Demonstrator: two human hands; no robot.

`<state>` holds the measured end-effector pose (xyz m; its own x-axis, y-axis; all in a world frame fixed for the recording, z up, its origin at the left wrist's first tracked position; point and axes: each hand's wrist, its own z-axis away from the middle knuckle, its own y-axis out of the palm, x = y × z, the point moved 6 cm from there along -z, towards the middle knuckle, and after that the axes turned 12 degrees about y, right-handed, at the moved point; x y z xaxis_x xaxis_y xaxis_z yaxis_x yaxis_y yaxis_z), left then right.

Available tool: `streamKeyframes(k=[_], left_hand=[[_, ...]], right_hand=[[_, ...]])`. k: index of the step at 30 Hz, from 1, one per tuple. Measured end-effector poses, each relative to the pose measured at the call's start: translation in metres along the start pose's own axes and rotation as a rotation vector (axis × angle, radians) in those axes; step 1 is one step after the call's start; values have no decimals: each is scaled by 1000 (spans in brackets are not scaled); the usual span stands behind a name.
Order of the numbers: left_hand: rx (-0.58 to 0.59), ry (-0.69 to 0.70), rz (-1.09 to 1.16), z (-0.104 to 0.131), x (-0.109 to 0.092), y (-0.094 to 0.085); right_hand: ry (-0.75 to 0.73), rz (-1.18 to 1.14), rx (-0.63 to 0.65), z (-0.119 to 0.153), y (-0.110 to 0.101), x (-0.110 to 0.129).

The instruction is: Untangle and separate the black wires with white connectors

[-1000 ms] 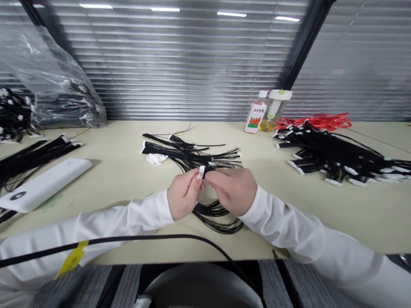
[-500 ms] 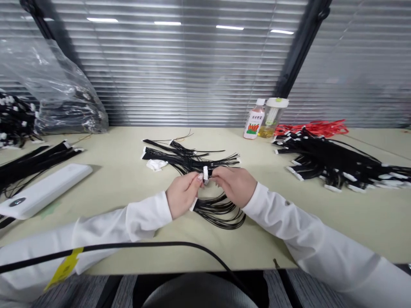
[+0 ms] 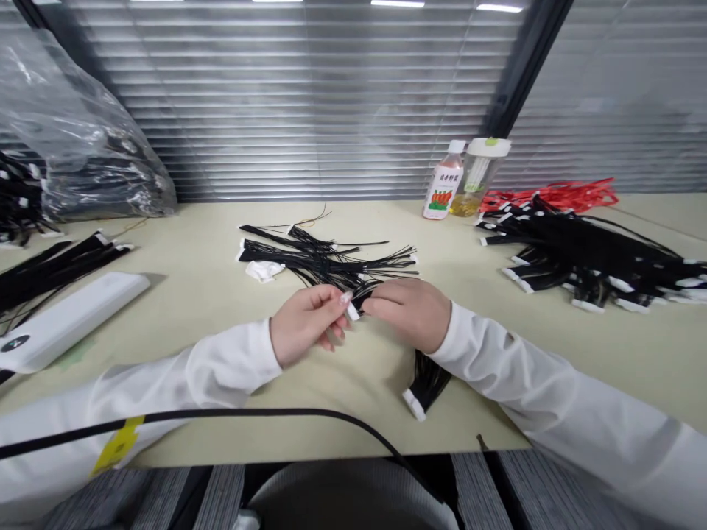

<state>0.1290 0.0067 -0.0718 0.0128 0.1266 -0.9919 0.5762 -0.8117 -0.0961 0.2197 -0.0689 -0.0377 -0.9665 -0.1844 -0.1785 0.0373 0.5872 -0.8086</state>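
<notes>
My right hand [image 3: 412, 313] is closed, palm down, around the black wires of a wire harness. One white connector [image 3: 352, 311] of that harness sticks out toward my left hand [image 3: 309, 322]. There my thumb and forefinger are pinched at the connector's edge, the other fingers curled loosely below. From under my right hand the harness's other wired end [image 3: 428, 383] hangs down to the table, with a white connector [image 3: 414, 405] at its tip. Just behind my hands lies a loose pile of black wire harnesses [image 3: 325, 258], next to a crumpled white scrap [image 3: 264, 271].
At the right lies a big heap of black harnesses [image 3: 596, 250], with red strips [image 3: 574, 196] behind. A juice bottle [image 3: 443, 184] and a clear cup [image 3: 475, 180] stand at the back. A white power bank [image 3: 77, 320], more harnesses [image 3: 60, 265] and a plastic bag [image 3: 104, 162] occupy the left.
The harness has turned: its looped wires lay below my hands, and now a connector end hangs under my right hand. The held connector tilts sideways. My view has shifted slightly downward.
</notes>
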Motion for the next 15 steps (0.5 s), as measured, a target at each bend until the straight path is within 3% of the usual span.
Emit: streamKeyframes(k=[3, 7, 11, 15], left_hand=[[63, -132, 58, 2, 7, 2], [14, -253, 173, 6, 14, 1], [-74, -278, 305, 13, 16, 1], [-156, -255, 450, 22, 15, 3]], right_hand=[[-85, -50, -84, 0, 2, 1], [-36, -166, -106, -2, 0, -5], [38, -278, -121, 0, -16, -6], [64, -237, -64, 3, -21, 8]])
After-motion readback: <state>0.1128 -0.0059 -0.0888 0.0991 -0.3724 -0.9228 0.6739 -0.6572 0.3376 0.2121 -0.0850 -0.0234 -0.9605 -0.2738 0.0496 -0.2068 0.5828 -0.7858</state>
